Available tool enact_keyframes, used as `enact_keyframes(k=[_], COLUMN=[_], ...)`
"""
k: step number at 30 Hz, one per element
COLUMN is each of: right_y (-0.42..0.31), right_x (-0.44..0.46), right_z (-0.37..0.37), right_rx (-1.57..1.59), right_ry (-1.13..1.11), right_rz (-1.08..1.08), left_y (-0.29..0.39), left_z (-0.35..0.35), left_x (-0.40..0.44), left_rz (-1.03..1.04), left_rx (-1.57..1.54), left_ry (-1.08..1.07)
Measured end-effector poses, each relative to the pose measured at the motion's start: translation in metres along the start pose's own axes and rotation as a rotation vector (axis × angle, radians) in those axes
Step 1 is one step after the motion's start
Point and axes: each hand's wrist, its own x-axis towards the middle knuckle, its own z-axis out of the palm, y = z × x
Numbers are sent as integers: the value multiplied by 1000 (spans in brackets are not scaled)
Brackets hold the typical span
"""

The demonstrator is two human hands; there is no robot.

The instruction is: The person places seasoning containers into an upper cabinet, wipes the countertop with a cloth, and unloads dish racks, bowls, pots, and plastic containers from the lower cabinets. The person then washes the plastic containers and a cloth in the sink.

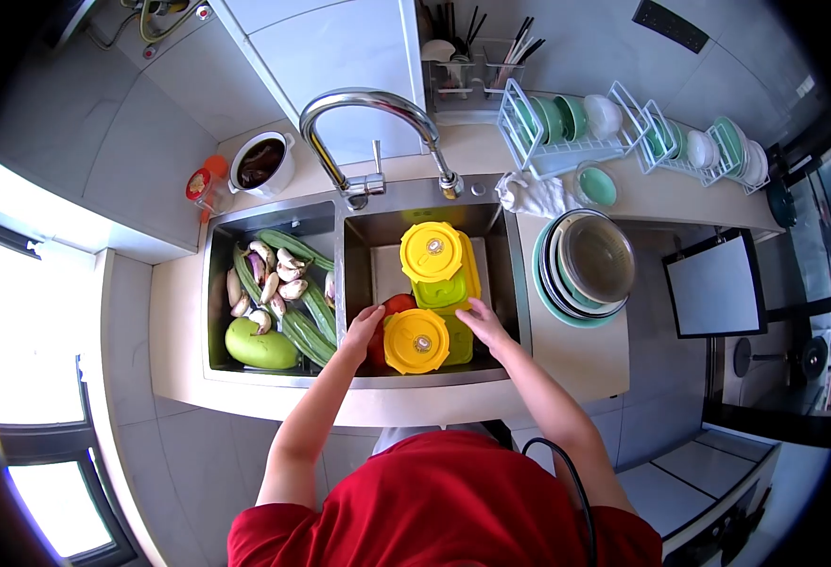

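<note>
In the right sink basin (378,227) stand round food containers with yellow lids, one lid (434,248) at the back and another lid (415,342) nearer me. Green containers (441,291) and a yellow-edged one lie beneath and beside them. A red rounded thing (398,303) shows partly behind the front lid. My left hand (363,327) is at the left side of this group, fingers stretched out beside the red thing; whether it touches cannot be told. At the right side, my right hand (483,322) has its fingers apart, close to the green and yellow containers. Neither hand visibly grips anything.
Garlic bulbs (289,274), long green gourds (308,331) and a large green gourd (260,344) fill the left basin. A faucet (368,184) arches over the sink. Stacked bowls (597,255), a white cloth (535,195) and dish racks (567,151) stand right; a pot (283,176) stands left.
</note>
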Motion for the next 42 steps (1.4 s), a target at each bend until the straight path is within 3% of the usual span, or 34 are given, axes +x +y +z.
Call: enact_keyframes(k=[4,6,7,12,13,15,16,18,19,24,27,30,33,34,37,39,42], right_y=[-13,-19,-19,-7,-4,-2,-1,1,1,-4,-4,-12,-28,-37,-49,-53,-40], right_x=[10,15,18,31,32,30,29,25,23,12,21,32,41,43,64,73,105], right_z=[-1,-2,-2,5,7,10,10,8,6,-6,-5,0,3,3,2,1,0], right_rx=[-84,-85,-45,-37,-68,-92,-97,-80,-63,-5,9,24,88,56,-114,-280,-219], right_ry=[72,81,60,94,93,81,78,80,78,30,11,-1,38,89,222,403,306], right_rz=[-30,-54,-91,-204,-203,-188,-188,-203,-200,-211,-229,-252,-307,-348,-357,-408,-471], left_y=[5,20,35,141,172,214,226,241,239,187,162,149,131,118,85,82,101], left_z=[9,15,19,71,86,117,124,136,140,106,74,55,31,19,-7,-1,29], left_x=[20,29,30,58,50,37,40,37,32,13,-17,-53,-49,-35,14,13,-10], left_rz=[176,276,295,839,949,1062,1062,973,852,927,867,801,589,584,220,233,443], left_rx=[85,92,142,103,293,256,253,335,227,330,343,222,-437,-435,-322,-313,-220], left_ry=[180,163,164,28,108,113,117,-121,-126,-141,-279,-258,-438,-435,-191,-115,-58])
